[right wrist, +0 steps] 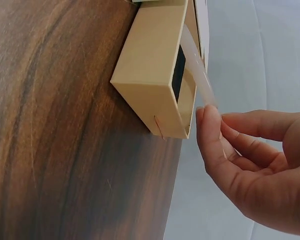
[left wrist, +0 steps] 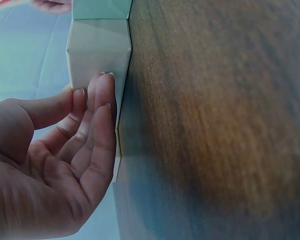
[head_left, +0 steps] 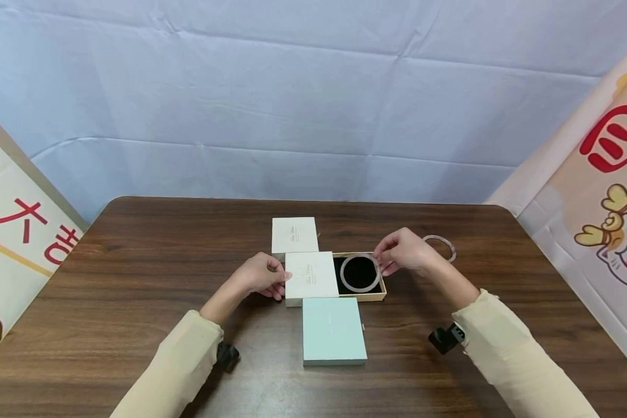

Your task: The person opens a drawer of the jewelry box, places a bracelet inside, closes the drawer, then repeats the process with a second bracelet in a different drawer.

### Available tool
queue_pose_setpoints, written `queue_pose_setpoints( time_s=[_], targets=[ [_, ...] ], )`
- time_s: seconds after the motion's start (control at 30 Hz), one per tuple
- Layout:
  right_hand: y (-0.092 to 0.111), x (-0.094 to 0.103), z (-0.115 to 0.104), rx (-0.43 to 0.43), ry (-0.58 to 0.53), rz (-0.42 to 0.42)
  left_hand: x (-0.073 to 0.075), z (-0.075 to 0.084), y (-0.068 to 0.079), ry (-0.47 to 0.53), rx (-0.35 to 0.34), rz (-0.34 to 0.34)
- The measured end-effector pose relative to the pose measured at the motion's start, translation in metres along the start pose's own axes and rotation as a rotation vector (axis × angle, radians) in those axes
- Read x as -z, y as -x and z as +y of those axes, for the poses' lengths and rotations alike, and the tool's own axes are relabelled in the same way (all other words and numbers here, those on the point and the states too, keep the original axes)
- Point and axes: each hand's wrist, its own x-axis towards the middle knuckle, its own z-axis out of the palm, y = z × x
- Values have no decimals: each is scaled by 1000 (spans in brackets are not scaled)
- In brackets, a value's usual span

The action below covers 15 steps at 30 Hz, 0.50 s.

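Note:
A pale translucent bangle (head_left: 342,277) is over the black-lined drawer (head_left: 372,298) that sticks out of a white box (head_left: 313,278). My right hand (head_left: 403,251) pinches the bangle's right edge between thumb and fingertips; in the right wrist view the bangle (right wrist: 199,70) slants up past the drawer's rim. At the white box's left end is my left hand (head_left: 261,276), its thumb at the top edge. In the left wrist view the left hand's softly bent fingers (left wrist: 104,135) rest against the box's end face (left wrist: 92,60).
A mint-green box (head_left: 333,334) lies in front of the white box, overlapping its edge in the head view. Behind is another white box (head_left: 294,235). A second bangle (head_left: 451,248) lies on the wooden table (head_left: 136,302), right of the right hand. Cloth backdrop (head_left: 271,104) hangs behind.

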Motion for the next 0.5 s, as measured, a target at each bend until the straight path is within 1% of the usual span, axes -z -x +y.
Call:
queue_pose_setpoints(
  time_s=[0.5],
  targets=[
    [1,-4,0,15,-12,-13,-1,0,0,-3,-2,0]
  ],
)
